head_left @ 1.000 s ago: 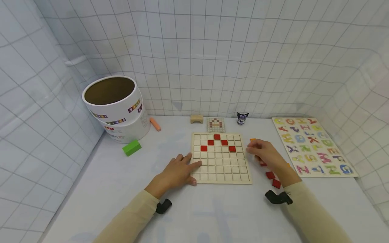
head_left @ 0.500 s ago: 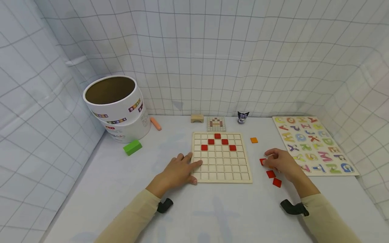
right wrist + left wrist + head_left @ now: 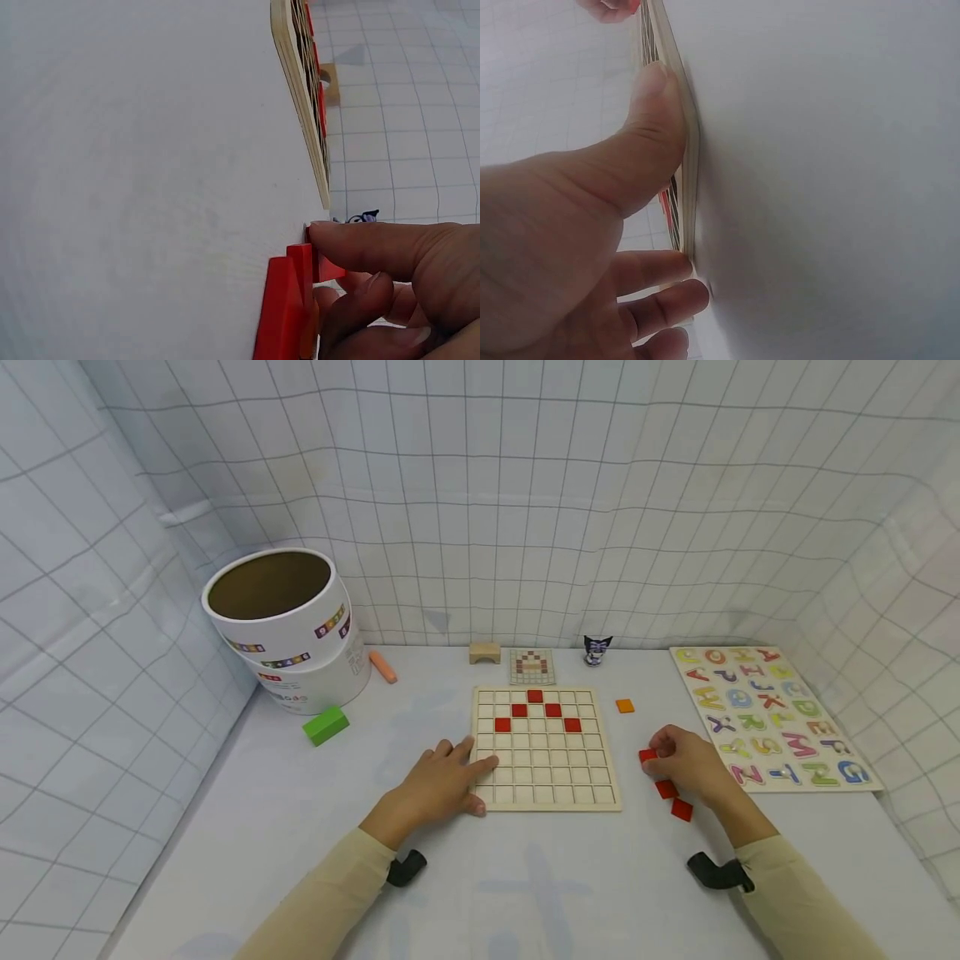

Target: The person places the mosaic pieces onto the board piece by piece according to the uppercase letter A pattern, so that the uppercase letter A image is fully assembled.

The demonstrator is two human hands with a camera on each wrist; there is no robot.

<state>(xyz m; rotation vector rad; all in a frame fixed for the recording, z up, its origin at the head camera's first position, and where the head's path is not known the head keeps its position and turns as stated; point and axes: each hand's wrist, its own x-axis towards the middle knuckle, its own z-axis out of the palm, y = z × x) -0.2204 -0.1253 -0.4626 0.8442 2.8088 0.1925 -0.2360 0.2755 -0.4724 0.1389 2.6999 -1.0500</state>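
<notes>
A pale wooden grid board (image 3: pixel 542 777) lies mid-table, with several red tiles set in an inverted V in its upper rows. My left hand (image 3: pixel 438 785) rests with fingers spread on the board's left edge; in the left wrist view its thumb (image 3: pixel 652 90) lies over the rim. Right of the board, my right hand (image 3: pixel 690 766) pinches a red tile (image 3: pixel 647 755) at the table between thumb and fingers. Two loose red tiles (image 3: pixel 666 789) lie just below that hand. The right wrist view also shows an orange edge (image 3: pixel 308 334) beside the red tiles, partly hidden by fingers.
An orange tile (image 3: pixel 625 706) lies right of the board. Behind the board are a small pattern card (image 3: pixel 532 667), a wooden arch block (image 3: pixel 484 652) and a figurine (image 3: pixel 597 650). An alphabet board (image 3: pixel 772 718) lies right; a white bucket (image 3: pixel 300 647), green block (image 3: pixel 326 726) and orange stick (image 3: pixel 382 666) stand left.
My right hand has moved from beside the orange tile down and right to the red tiles, where it now pinches one. The orange tile is uncovered. My left hand stays on the board.
</notes>
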